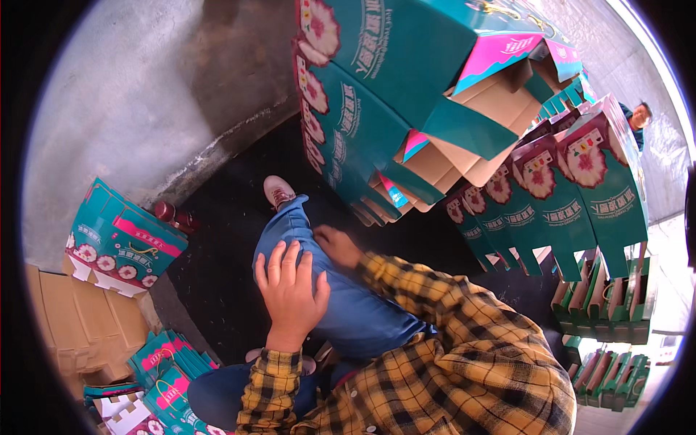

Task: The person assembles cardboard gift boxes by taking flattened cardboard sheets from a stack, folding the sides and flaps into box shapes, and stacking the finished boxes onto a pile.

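My left hand (292,293) is open, palm down with its fingers spread, over the thigh of my blue jeans (348,319). On the far side of the same leg, my right hand (338,246) lies loosely by the knee. Its fingers are partly extended and hold nothing I can see. Both forearms are in yellow and black plaid sleeves. Nearest to the hands, ahead and to the right, rises a stack of teal gift cartons (391,80) with pink trim, their brown flaps hanging open.
Further teal cartons (565,196) stand in rows at right. At left, a folded carton (123,239) leans by a dark red object (174,216), near brown cardboard (94,312). Flat teal cartons (170,370) lie lower left. Another person (639,119) shows at far right, beyond the boxes.
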Tool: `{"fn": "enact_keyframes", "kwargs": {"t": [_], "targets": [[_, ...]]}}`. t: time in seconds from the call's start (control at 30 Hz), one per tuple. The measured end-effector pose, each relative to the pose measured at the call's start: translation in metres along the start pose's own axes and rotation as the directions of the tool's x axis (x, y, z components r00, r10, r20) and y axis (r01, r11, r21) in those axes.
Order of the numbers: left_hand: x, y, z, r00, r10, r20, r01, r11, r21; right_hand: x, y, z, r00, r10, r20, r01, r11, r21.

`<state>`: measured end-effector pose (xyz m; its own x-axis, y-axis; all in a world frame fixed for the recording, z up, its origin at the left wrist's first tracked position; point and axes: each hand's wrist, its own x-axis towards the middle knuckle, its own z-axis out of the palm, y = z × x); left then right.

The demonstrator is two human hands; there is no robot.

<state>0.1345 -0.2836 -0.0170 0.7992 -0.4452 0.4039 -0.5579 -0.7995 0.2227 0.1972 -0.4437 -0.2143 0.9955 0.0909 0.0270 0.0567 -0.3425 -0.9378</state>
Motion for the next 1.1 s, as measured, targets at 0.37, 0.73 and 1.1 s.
{"fn": "enact_keyframes", "kwargs": {"t": [0.37, 0.73, 1.1], "targets": [[0.005, -0.014, 0.010, 0.998, -0.042, -0.038, 0.038, 0.995, -0.091, 0.124, 0.059, 0.006, 0.814, 0.573, 0.093, -0.528, 0.666, 0.527], [0.018, -0.014, 0.011, 0.997, -0.062, -0.053, 0.054, 0.988, -0.142, 0.172, 0.111, -0.006, 0.657, 0.735, 0.169, -0.551, 0.315, 0.772], [0.023, -0.015, 0.006, 0.998, -0.038, -0.043, 0.030, 0.985, -0.168, 0.216, 0.118, -0.001, 0.730, 0.672, 0.119, -0.064, -0.106, 0.992]]}}
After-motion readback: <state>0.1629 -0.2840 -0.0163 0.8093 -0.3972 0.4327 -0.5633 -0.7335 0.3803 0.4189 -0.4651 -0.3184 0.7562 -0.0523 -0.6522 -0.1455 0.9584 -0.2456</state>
